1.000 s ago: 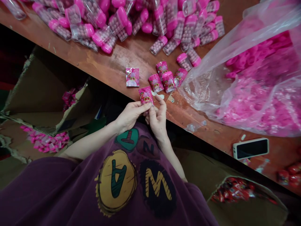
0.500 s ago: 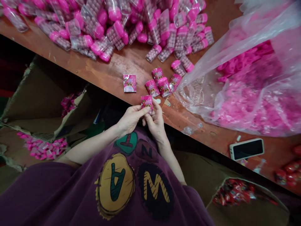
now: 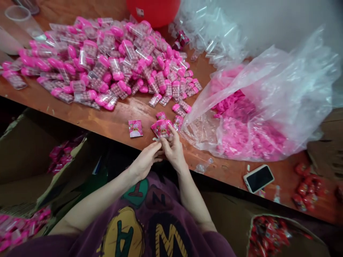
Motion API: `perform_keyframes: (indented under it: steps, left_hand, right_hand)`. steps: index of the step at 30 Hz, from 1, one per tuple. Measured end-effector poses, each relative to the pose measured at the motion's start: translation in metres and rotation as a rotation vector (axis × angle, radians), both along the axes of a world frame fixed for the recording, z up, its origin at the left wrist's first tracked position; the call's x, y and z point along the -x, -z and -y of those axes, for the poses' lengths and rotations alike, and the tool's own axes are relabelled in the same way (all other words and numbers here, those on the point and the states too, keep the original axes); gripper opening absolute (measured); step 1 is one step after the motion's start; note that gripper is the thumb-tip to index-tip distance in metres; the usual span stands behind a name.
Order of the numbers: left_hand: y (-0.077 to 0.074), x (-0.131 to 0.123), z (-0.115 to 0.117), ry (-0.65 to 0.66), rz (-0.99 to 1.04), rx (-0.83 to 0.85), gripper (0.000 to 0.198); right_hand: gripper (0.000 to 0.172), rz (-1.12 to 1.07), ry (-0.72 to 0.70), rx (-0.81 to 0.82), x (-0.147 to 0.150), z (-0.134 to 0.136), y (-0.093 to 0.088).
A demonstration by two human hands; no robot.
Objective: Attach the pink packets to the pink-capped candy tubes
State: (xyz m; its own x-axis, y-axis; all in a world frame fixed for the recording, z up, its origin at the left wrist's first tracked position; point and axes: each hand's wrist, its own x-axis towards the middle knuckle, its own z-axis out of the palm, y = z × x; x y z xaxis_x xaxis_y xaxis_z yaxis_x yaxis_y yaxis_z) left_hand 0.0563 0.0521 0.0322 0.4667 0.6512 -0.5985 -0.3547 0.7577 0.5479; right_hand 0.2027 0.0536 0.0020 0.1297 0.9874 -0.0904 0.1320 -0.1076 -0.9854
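My right hand (image 3: 175, 151) reaches over the table edge to a small group of pink-labelled jars (image 3: 160, 127). Its thumb and index finger close on the near right jar, whose lower part the fingers cover. Just left of it, my left hand (image 3: 146, 159) has its thumb and fingertips pressed together close to the right thumb; anything between them is hidden. One more labelled jar (image 3: 178, 122) lies right of the group. To the left, a flat pink printed sleeve (image 3: 135, 128) lies on the table.
Behind is a big heap of clear pink-capped jars (image 3: 107, 71) with pink beads. A plastic bag of pink caps (image 3: 252, 139) lies right, with a phone (image 3: 258, 178) nearer me. Clear empties (image 3: 211, 35) and a red container (image 3: 154, 10) stand behind; cardboard boxes (image 3: 16, 153) flank me below.
The view has tilted up, showing more of the table's far side. Both hands have moved towards the labelled jars, and the pink-labelled piece held between them is no longer distinct from that group.
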Motion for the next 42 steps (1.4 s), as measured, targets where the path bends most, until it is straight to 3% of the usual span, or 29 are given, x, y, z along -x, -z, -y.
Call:
perform_keyframes:
  steps: [5, 7, 9, 11, 14, 17, 19, 21, 24, 27, 29, 31, 35, 39, 42]
  left_hand:
    - [0.007, 0.009, 0.003, -0.033, -0.084, 0.038, 0.035]
    - [0.009, 0.012, 0.003, -0.038, -0.105, 0.025, 0.034]
    - [0.009, 0.016, 0.003, -0.032, -0.156, -0.035, 0.031]
    - [0.009, 0.025, 0.000, -0.050, -0.301, -0.218, 0.026]
    - [0.013, 0.043, -0.013, -0.123, -0.719, -0.695, 0.017]
    - [0.022, 0.059, -0.032, -0.004, -1.095, -1.031, 0.038]
    - [0.032, 0.063, -0.042, 0.160, -1.155, -1.124, 0.046]
    - [0.044, 0.063, -0.047, 0.229, -1.138, -1.153, 0.046]
    - [0.057, 0.061, -0.045, 0.168, -1.078, -1.141, 0.043]
    - [0.059, 0.063, -0.035, 0.061, -1.008, -1.096, 0.035]
    - [0.053, 0.065, -0.026, -0.020, -0.978, -1.057, 0.028]
    - [0.047, 0.067, -0.015, -0.080, -0.942, -1.036, 0.024]
    - [0.045, 0.064, 0.005, -0.059, -0.892, -1.147, 0.020]
    - [0.046, 0.056, 0.013, -0.083, -0.948, -1.323, 0.031]
    - [0.037, 0.052, 0.012, -0.198, -0.869, -1.143, 0.041]
  right_hand:
    - [0.032, 0.662, 0.129, -0.208, -0.044, -0.065, -0.032]
    - [0.030, 0.939, 0.058, -0.143, -0.051, -0.096, -0.040]
    - [0.027, 1.209, -0.060, 0.052, -0.050, -0.123, -0.040]
    - [0.028, 1.378, -0.131, 0.163, -0.044, -0.141, -0.036]
    - [0.032, 1.456, -0.139, 0.139, -0.034, -0.153, -0.028]
    - [0.029, 1.420, -0.128, 0.099, -0.031, -0.158, -0.024]
    - [0.029, 1.359, -0.072, 0.074, -0.032, -0.156, -0.025]
    - [0.030, 1.237, 0.014, -0.001, -0.030, -0.147, -0.027]
    - [0.029, 0.955, 0.104, -0.148, -0.017, -0.115, -0.028]
    - [0.021, 0.594, 0.089, -0.174, 0.010, -0.070, -0.023]
    - [0.018, 0.309, 0.042, -0.090, 0.031, -0.042, -0.018]
    - [0.025, 0.039, 0.004, 0.045, 0.048, -0.021, -0.012]
    - [0.040, -0.376, 0.033, 0.230, 0.060, -0.002, -0.002]
    - [0.044, -0.319, 0.142, 0.153, 0.044, 0.002, 0.002]
    - [0.037, -0.115, 0.114, 0.033, 0.027, 0.003, 0.001]
